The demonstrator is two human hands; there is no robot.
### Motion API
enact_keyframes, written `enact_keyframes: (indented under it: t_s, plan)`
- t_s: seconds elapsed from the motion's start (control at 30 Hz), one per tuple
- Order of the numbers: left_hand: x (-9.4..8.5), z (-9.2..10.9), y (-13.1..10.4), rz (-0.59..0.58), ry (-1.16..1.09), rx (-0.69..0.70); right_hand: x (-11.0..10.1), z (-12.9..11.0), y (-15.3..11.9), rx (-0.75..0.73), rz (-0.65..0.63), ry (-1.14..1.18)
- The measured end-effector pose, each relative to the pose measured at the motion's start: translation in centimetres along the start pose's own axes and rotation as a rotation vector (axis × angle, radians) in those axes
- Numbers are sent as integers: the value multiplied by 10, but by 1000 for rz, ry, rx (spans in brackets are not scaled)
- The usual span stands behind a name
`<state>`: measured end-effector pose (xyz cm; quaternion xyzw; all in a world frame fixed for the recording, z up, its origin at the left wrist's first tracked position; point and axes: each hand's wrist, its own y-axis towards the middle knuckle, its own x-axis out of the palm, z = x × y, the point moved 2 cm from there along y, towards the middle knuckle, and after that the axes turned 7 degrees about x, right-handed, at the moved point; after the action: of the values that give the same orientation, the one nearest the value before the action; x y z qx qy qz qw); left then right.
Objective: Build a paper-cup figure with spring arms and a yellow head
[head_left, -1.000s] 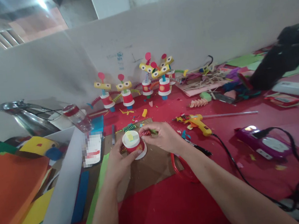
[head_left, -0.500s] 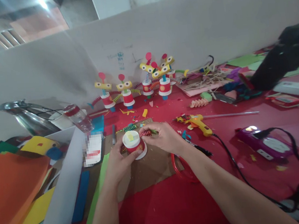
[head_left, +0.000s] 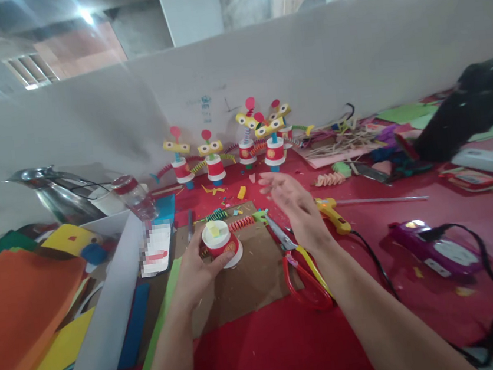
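Note:
My left hand [head_left: 196, 272] is closed around a red and white paper cup [head_left: 223, 245], which stands upside down on the brown cardboard [head_left: 250, 294]. A small yellow-green piece [head_left: 214, 230] sits on the cup's top. From the cup's right side a red folded-paper spring [head_left: 242, 223] sticks out, with a green tip [head_left: 261, 216]. My right hand [head_left: 291, 203] is raised off the cup to the right, fingers apart and holding nothing. Below it lie scissors [head_left: 305, 273] with red and yellow handles. The yellow glue gun [head_left: 333, 213] is partly hidden behind this hand.
Several cup figures [head_left: 215, 166] stand at the back by the wall. A white box [head_left: 110, 319] of coloured sheets and a phone [head_left: 158, 245] are on the left. At right lie a purple power strip [head_left: 436, 249] with a cord and piled sticks [head_left: 343, 138].
My right hand has let go of the red paper spring and moved right and up, its fingers opening. The spring now extends from the cup. My left hand still holds the cup.

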<state>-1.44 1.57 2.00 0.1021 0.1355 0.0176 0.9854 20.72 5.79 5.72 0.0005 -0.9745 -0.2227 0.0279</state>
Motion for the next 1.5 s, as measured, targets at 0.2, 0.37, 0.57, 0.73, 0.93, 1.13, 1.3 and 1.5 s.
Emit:
enact_keyframes:
  t_s: [0.2,0.37,0.57,0.73,0.93,1.13,1.3,1.5]
  plan:
    - [2,-2,1,-42,51,17,-13,7,7,67,428,421]
    - [4,-1,1,-69,60,-11,-18,5,9,115,539,510]
    - [14,-1,2,-34,19,-9,-20,4,8,56,641,546]
    - [19,-9,3,-54,19,-6,-19,5,8,38,674,547]
    - [2,-7,2,-103,-82,-18,-19,5,7,33,668,523]
    - [-42,-9,7,300,-260,120,-18,5,6,26,670,527]
    - [-63,-28,9,392,257,-44,-18,7,5,27,673,496]
    - [-51,-31,9,173,457,37,-16,8,5,35,668,460]
